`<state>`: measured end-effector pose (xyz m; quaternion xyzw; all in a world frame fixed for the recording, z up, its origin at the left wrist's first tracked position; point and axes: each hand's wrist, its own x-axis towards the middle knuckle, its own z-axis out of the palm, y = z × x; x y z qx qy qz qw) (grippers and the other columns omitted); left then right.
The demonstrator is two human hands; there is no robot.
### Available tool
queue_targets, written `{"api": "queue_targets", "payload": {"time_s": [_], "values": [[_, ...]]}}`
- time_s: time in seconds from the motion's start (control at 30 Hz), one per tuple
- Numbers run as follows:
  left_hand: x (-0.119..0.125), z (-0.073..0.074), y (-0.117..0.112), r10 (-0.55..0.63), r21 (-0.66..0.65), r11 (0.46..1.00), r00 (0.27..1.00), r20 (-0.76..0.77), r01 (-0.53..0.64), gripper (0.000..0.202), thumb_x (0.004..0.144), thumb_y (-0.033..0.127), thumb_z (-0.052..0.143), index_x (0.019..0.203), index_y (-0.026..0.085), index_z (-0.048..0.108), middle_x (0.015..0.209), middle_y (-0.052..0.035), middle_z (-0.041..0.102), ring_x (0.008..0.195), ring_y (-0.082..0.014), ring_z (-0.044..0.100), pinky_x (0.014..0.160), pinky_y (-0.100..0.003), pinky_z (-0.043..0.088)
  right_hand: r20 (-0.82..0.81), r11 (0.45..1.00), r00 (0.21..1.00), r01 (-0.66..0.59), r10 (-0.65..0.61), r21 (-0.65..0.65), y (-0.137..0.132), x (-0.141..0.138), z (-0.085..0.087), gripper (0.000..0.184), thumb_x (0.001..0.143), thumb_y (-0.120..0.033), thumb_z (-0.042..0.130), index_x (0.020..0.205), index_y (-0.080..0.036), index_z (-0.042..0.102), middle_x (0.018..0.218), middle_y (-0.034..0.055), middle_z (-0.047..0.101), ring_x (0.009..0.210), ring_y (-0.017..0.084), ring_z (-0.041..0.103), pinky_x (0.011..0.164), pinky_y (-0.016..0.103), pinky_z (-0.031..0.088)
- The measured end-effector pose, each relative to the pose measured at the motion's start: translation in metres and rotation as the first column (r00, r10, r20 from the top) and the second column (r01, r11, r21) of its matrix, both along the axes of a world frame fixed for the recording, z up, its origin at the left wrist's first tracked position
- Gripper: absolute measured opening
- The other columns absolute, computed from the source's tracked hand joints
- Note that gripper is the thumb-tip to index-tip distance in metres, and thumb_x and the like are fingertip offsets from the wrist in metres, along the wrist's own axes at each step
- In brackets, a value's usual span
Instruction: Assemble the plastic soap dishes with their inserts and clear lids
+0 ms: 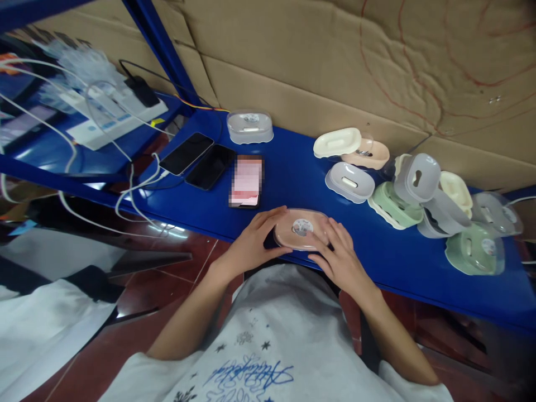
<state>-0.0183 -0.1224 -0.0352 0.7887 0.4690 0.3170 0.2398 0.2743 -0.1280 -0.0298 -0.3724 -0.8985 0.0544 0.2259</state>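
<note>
A pink soap box [288, 231] with a clear lid and a round sticker [302, 226] lies at the front edge of the blue table, right before my body. My left hand [259, 237] grips its left end, fingers along the far side and thumb at the near side. Around the right end curls my right hand [337, 251], with a finger resting on the lid near the sticker. The underside of the box is hidden. Beyond it lies a phone [246, 181] with a lit, blurred screen.
Two dark phones [187, 153] with white cables lie at left. A grey soap box [250, 127] stands at the back. To the right are several soap box parts, including a cream tray [337, 142], a grey piece [350, 182] and a green box [475, 249]. A power strip [115, 125] sits far left.
</note>
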Motion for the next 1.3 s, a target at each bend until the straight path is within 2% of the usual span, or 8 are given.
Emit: {"api": "queue_targets", "payload": {"time_s": [0.13,0.27,0.4,0.5,0.63,0.83,1.03,1.3], "values": [[0.003,0.015,0.037,0.227,0.202,0.963,0.944,-0.241,-0.180,0.072,0.097,0.044,0.078,0.159,0.022,0.047,0.163,-0.0206,0.054,0.150,-0.0463,0.052,0.122,-0.067,0.044,0.058,0.988,0.986,0.154,-0.156,0.025,0.025,0.023,0.011,0.082,0.112,-0.037,0.056,0.180,-0.031,0.009,0.177,0.0156,0.039,0.164,0.036,0.038,0.131,0.066,0.038],[0.005,0.039,0.102,0.348,0.275,0.929,0.843,-0.410,-0.250,0.063,0.094,0.034,0.078,0.147,0.006,0.057,0.159,-0.0313,0.052,0.147,-0.0573,0.049,0.120,-0.076,0.035,0.131,0.948,0.940,0.305,-0.316,0.094,0.072,0.039,0.024,0.069,0.114,-0.040,0.050,0.175,-0.015,0.032,0.169,0.0229,0.048,0.160,0.040,0.044,0.131,0.065,0.035],[0.013,0.052,0.143,0.364,0.307,0.918,0.837,-0.409,-0.249,0.061,0.105,0.028,0.063,0.156,0.000,0.046,0.168,-0.0323,0.041,0.154,-0.0551,0.038,0.123,-0.077,0.029,0.207,0.944,0.921,0.324,-0.330,0.066,0.101,0.034,0.023,0.061,0.112,-0.039,0.051,0.164,-0.007,0.048,0.158,0.0272,0.059,0.150,0.042,0.055,0.127,0.067,0.037],[0.025,0.044,0.143,0.063,0.267,0.962,0.902,-0.427,0.059,0.058,0.110,0.028,0.055,0.163,0.009,0.043,0.175,-0.0260,0.035,0.160,-0.0465,0.035,0.127,-0.068,0.031,0.183,0.984,0.969,0.173,-0.164,-0.031,0.106,0.027,0.026,0.053,0.114,-0.040,0.049,0.160,-0.015,0.055,0.154,0.0187,0.065,0.143,0.035,0.062,0.125,0.059,0.042],[0.038,0.026,0.132,-0.316,0.159,0.899,0.855,-0.411,0.408,0.048,0.107,0.032,0.065,0.154,0.022,0.059,0.169,-0.0153,0.050,0.158,-0.0368,0.044,0.128,-0.058,0.035,0.097,0.993,0.990,0.104,-0.099,-0.048,0.123,0.026,0.046,0.050,0.117,-0.041,0.040,0.160,-0.024,0.056,0.153,0.0109,0.068,0.142,0.031,0.063,0.120,0.054,0.047],[0.031,0.026,0.133,-0.332,0.150,0.906,0.883,-0.333,0.397,0.030,0.109,0.030,0.059,0.135,0.020,0.071,0.146,-0.0114,0.072,0.144,-0.0336,0.058,0.115,-0.052,0.047,0.136,0.983,0.974,0.183,-0.183,0.011,0.164,0.024,0.056,0.048,0.116,-0.034,0.037,0.150,-0.018,0.066,0.154,0.0142,0.067,0.146,0.034,0.059,0.121,0.054,0.041],[0.024,0.030,0.138,-0.306,0.182,0.913,0.907,-0.287,0.366,0.028,0.110,0.029,0.051,0.126,0.019,0.071,0.133,-0.0115,0.076,0.133,-0.0329,0.061,0.115,-0.052,0.049,0.119,0.998,0.993,-0.004,0.011,-0.062,0.146,0.015,0.036,0.051,0.115,-0.052,0.044,0.144,-0.021,0.071,0.141,0.0118,0.075,0.133,0.031,0.067,0.118,0.050,0.043],[0.026,0.026,0.140,-0.237,0.262,0.919,0.943,-0.232,0.295,0.029,0.105,0.026,0.055,0.129,0.021,0.070,0.138,-0.0142,0.069,0.134,-0.0327,0.061,0.117,-0.053,0.046,0.110,1.000,0.994,-0.001,0.004,-0.029,0.142,0.009,0.025,0.050,0.113,-0.055,0.048,0.134,-0.020,0.076,0.133,0.0136,0.076,0.129,0.031,0.066,0.118,0.052,0.042]]}}
